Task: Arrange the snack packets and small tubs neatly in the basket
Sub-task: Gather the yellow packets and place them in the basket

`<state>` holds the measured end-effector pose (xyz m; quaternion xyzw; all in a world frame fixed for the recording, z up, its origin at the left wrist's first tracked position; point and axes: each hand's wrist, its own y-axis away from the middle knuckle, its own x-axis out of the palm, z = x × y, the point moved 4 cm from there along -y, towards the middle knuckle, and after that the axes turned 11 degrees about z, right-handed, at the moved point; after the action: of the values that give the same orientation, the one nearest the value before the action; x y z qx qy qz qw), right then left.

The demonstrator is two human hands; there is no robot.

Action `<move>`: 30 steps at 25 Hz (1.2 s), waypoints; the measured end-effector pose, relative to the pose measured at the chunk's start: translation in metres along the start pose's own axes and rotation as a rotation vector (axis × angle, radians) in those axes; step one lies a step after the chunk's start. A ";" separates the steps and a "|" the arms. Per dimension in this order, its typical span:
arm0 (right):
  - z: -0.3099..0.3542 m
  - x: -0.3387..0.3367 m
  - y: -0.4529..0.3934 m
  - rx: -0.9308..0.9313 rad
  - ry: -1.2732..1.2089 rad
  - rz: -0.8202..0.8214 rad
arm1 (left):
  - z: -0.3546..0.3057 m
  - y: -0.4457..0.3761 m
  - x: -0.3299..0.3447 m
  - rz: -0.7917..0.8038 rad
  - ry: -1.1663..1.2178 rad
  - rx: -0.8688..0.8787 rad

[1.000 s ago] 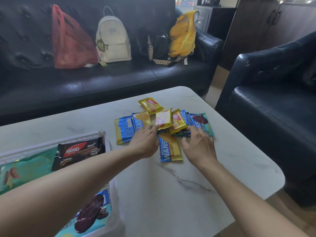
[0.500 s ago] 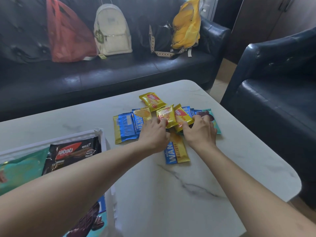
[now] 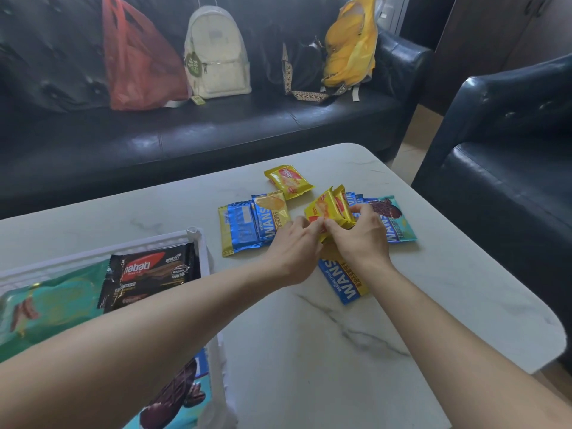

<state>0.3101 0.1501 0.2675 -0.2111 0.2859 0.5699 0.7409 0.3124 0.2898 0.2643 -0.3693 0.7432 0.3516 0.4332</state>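
Two small yellow packets are lifted on edge, pressed together above the pile. My right hand grips them from the right, and my left hand pinches their lower left corner. One more yellow packet lies flat behind. Blue and gold wafer packets lie to the left, another blue packet below my hands, and a teal chocolate packet to the right. The white basket at the left holds a black Nabati packet and teal packets.
The white marble table ends close on the right and front. A black sofa behind carries a red bag, a white backpack and a yellow bag. A black armchair stands to the right.
Both hands closed in on the two yellow packets, gathered them together and raised them on edge off the pile. The camera tilted down slightly.
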 end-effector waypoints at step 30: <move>0.073 -0.022 0.056 0.013 -0.474 0.187 | 0.032 0.087 -0.076 -0.171 0.555 -0.191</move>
<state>0.2652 0.1952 0.3375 -0.0394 0.1261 0.6675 0.7328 0.2773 0.3768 0.3390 -0.5513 0.7631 0.2679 0.2048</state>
